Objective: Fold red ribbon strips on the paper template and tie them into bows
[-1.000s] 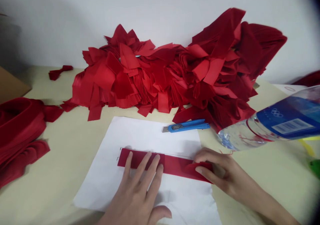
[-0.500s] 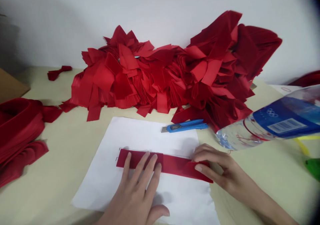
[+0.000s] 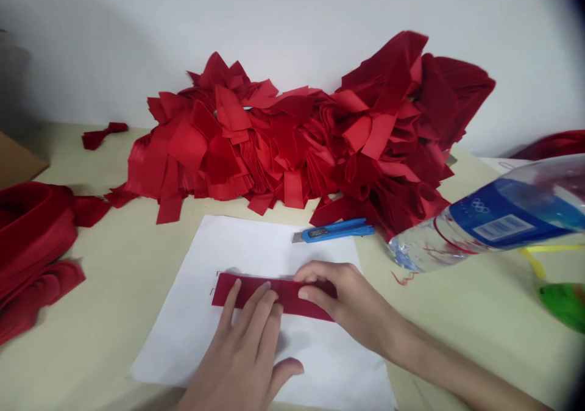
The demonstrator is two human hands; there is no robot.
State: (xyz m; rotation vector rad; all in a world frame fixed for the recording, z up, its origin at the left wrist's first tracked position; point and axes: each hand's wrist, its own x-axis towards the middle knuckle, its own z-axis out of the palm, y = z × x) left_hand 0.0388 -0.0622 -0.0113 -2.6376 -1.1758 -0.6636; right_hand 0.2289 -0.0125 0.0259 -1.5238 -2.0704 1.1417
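A red strip of ribbon (image 3: 289,294) lies across a sheet of white paper (image 3: 178,325), beside thin black lines drawn on it. My left hand (image 3: 244,353) rests with fingers spread over the strip's left part, pressing it down, thumb held away. Close to its right, my right hand (image 3: 354,295) pinches the strip between thumb and forefinger. The strip's right end is partly covered by that hand. On the paper's upper right edge lies a blue utility knife (image 3: 337,230), its blade out and pointing left.
A big heap of cut red ribbon pieces (image 3: 274,149) lines the wall. Looped red ribbon (image 3: 36,240) lies at the left, near a cardboard box (image 3: 18,161). To the right a water bottle (image 3: 493,216) lies tilted, with a green object (image 3: 562,304) nearby.
My right hand has moved left along the strip, from its far right end to near my left hand. My left hand stays on the strip, its fingers slightly more bent.
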